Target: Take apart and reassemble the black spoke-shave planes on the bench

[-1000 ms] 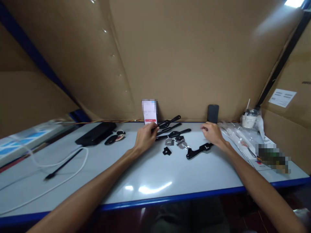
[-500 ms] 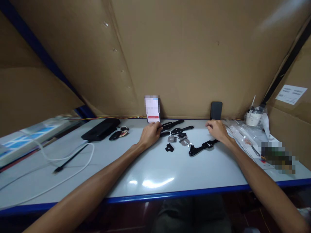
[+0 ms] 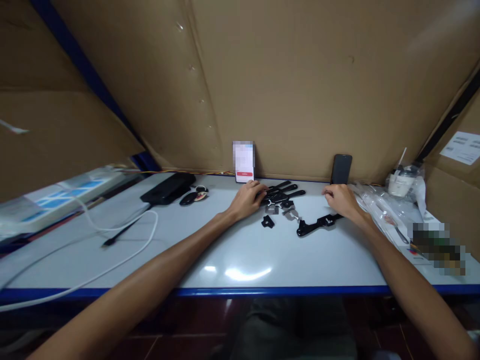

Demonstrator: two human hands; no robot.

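My left hand (image 3: 248, 197) lies over the left ends of several black spokeshave bodies (image 3: 281, 196), its fingers closed down on them. Their right handles fan out beside one another. Just in front are small grey metal blades (image 3: 290, 214) with screws. A little black cap piece (image 3: 267, 222) lies nearer to me. Another black spokeshave body (image 3: 318, 224) lies slantwise to the right; its far handle end passes behind my right hand. My right hand (image 3: 340, 200) rests on the table with curled fingers. Nothing shows at its fingertips, and its palm side is hidden.
A lit phone (image 3: 245, 172) and a dark phone (image 3: 341, 169) lean against the cardboard wall. Left are a black case (image 3: 168, 189), a key fob (image 3: 188, 198), white cable (image 3: 150, 235) and a power strip (image 3: 67, 197). Plastic bags (image 3: 382, 205) and a cup (image 3: 398, 184) stand right.
My left hand has drawn the black spokeshave bodies closer together into one group. My right hand holds its pose. The view has shifted slightly left.
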